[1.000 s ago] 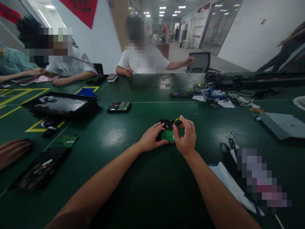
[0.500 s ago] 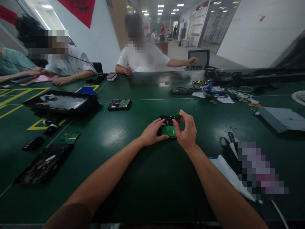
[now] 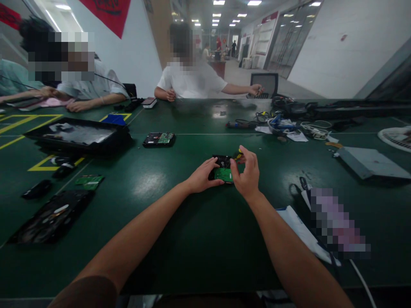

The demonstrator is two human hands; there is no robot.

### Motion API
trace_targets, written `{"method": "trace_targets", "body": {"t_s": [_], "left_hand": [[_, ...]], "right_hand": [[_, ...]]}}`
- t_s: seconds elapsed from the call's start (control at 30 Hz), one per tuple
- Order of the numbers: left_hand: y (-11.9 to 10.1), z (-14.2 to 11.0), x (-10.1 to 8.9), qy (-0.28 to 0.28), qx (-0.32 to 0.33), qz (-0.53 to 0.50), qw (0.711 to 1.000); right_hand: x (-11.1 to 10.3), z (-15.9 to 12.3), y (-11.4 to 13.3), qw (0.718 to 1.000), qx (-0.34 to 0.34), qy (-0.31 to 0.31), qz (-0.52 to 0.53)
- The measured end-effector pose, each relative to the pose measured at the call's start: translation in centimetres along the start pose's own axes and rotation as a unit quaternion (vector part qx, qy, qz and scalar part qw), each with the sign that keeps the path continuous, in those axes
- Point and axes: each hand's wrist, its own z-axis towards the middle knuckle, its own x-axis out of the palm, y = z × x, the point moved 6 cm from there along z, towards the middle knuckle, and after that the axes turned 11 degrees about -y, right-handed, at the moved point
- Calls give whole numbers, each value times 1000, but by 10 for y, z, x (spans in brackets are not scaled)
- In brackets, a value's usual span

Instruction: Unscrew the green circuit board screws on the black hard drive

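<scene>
A hard drive (image 3: 224, 175) with a green circuit board lies in front of me on the green table, board side up. My left hand (image 3: 203, 176) grips its left side, fingers at the far edge and thumb at the near edge. Over its right side, my right hand (image 3: 247, 173) holds a small screwdriver (image 3: 238, 155) with a yellow and dark handle between thumb and fingers. The tool's tip is hidden, so I cannot tell whether it touches a screw. Part of the drive's right edge is covered by my right hand.
Another hard drive (image 3: 159, 139) lies farther back. At left are a black tray (image 3: 77, 134), an opened drive casing (image 3: 53, 216) and a loose circuit board (image 3: 90, 182). Cables (image 3: 282, 124) and a grey metal box (image 3: 374, 162) sit at right. Co-workers sit across the table.
The screwdriver handle has turned in my right fingers and shows more yellow. My left hand stays on the hard drive. The whole view has shifted slightly.
</scene>
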Motion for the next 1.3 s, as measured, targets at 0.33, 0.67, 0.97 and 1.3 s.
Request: {"method": "trace_targets", "body": {"t_s": [0.33, 0.67, 0.97, 1.3], "left_hand": [[-2, -3, 0, -12, -10, -16, 1000], [-3, -4, 0, -6, -11, -12, 1000], [1, -3, 2, -5, -9, -12, 1000], [-1, -3, 0, -12, -3, -6, 1000]], "right_hand": [[4, -5, -4, 999, 21, 12, 29], [1, -3, 4, 1000, -7, 20, 6], [1, 1, 5, 1000, -3, 18, 5], [3, -1, 0, 1000, 0, 14, 8]]}}
